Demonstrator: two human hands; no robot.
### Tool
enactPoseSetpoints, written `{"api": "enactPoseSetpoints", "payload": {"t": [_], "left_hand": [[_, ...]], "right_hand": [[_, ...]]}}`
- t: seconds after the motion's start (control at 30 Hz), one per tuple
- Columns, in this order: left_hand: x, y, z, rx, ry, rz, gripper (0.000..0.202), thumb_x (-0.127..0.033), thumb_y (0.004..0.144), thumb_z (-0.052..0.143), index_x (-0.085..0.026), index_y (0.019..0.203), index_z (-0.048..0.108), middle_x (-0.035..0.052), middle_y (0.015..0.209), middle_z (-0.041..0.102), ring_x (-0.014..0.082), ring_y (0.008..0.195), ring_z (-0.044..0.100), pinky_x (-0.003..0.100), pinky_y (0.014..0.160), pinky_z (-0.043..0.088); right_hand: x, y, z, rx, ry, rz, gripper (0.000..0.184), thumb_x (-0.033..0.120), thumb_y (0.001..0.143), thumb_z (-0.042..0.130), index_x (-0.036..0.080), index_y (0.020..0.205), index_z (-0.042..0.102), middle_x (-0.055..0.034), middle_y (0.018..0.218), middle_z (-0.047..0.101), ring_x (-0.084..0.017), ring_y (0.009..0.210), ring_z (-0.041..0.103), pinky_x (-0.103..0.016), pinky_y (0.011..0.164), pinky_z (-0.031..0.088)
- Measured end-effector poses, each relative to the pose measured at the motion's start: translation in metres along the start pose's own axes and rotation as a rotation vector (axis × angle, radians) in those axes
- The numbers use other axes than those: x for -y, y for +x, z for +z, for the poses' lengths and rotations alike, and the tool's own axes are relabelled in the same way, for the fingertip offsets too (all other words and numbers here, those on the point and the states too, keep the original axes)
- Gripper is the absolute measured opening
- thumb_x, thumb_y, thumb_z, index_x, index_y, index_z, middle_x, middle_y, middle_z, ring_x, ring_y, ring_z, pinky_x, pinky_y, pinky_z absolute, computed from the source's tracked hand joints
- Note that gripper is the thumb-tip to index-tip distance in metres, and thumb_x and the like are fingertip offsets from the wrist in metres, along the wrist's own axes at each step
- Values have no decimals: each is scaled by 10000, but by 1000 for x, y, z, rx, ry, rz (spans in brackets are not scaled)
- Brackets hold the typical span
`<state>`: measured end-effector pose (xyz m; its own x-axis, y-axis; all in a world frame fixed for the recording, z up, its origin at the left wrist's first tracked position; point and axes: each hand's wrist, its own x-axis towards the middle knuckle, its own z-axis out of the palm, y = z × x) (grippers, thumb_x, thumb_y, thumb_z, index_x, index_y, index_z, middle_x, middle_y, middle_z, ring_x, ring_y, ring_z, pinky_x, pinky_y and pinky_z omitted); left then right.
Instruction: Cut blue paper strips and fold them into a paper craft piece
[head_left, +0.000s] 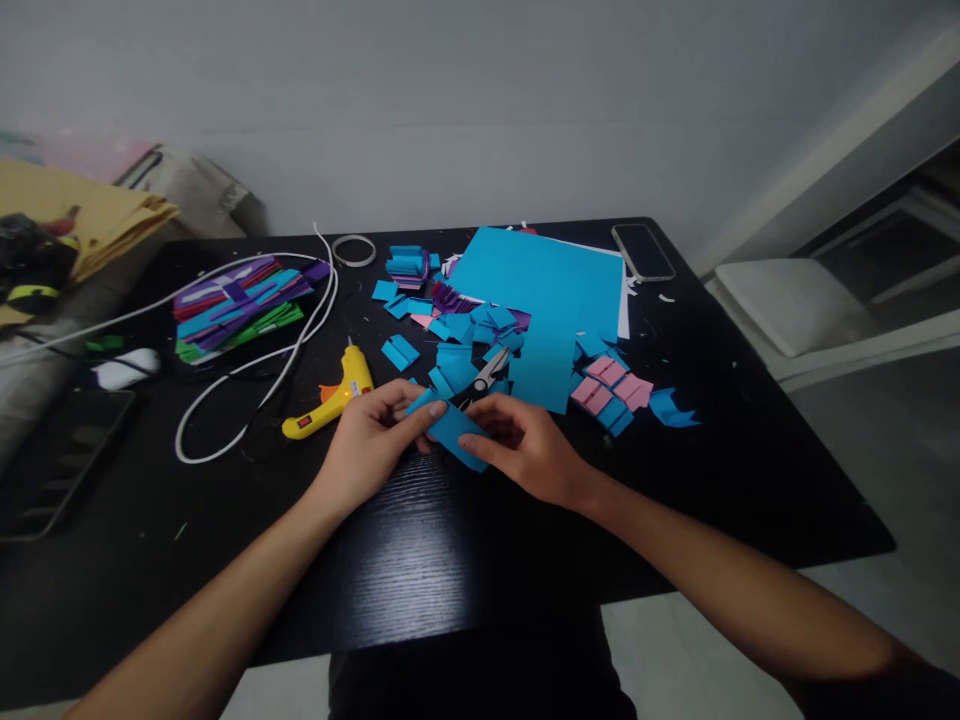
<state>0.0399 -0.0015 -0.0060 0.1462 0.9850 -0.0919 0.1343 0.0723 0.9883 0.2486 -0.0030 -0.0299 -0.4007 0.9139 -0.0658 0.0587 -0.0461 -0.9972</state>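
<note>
Between my two hands is a small strip of blue paper [459,436], tilted above the black table. My left hand [375,425] pinches its left end, thumb on top. On its right end presses the thumb of my right hand [529,450], the fingers curled beneath. Just behind the strip lie scissors [491,370], partly hidden by my right hand. Folded blue paper pieces [454,365] are heaped past my fingers. A large blue sheet [547,280] lies farther back, and joined pink and blue folded pieces [611,390] rest to the right.
A yellow glue gun [334,395] lies left of my hands, near a looped white cable [225,458]. Colored paper strips [240,305] are stacked behind it. A tape ring [354,251] and a phone [643,252] sit toward the back. A wall [450,120] rises behind the table [675,520].
</note>
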Motion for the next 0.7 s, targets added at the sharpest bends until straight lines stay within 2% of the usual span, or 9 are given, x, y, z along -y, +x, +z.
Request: {"api": "enactPoseSetpoints", "payload": {"t": [0.1,0.2,0.4,0.7], "left_hand": [[-2,1,0,-53,-53,-15,304,-435,805,834,-161,801,702,-4,620,697,134,543,649,240,543,551],[0,2,-1,-84,-88,-34,321,-415,771,866,-162,778,668,2,662,725,124,538,651,234,539,550],[5,2,-5,-79,-69,-42,330,-371,756,886,-169,775,626,-10,648,714,117,533,645,225,541,524],[5,2,-7,-75,21,-22,350,-359,734,898,-184,788,601,-27,577,664,123,530,627,218,539,485]], "right_hand": [[0,1,1,-10,96,93,333,432,783,870,167,923,724,-36,852,762,-169,728,741,-311,695,631],[-1,3,0,-63,195,125,370,460,744,893,158,876,725,-37,796,767,-177,701,757,-317,678,654],[-4,6,-1,-219,272,80,367,436,705,923,164,900,774,-37,819,790,-209,736,780,-402,746,704],[-7,6,0,-202,310,27,344,427,753,897,183,977,805,-36,889,795,-212,845,787,-403,814,710]]}}
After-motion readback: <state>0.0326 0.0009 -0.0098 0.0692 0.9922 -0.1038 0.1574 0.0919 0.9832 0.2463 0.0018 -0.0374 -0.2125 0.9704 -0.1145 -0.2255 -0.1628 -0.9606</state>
